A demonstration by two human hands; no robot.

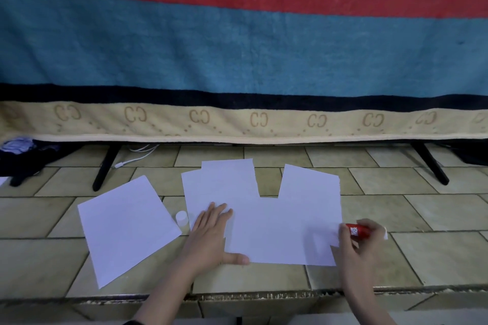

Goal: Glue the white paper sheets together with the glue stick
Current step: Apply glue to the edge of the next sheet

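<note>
Near tiled surface (435, 253) front edge, flat open left hand (211, 232) pins joined sheets (285, 232), right hand (361, 240) gripping glue stick (357, 230) at their right edge; gluing underway, next likely add loose sheet (126, 229).

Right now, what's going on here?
A person is gluing paper on a tiled surface. The right hand grips a red glue stick at the right edge of a joined group of white sheets. The left hand lies flat, pressing that group down at its left side. One separate sheet lies apart on the left, not yet joined. A small white cap stands between it and the group.
</note>
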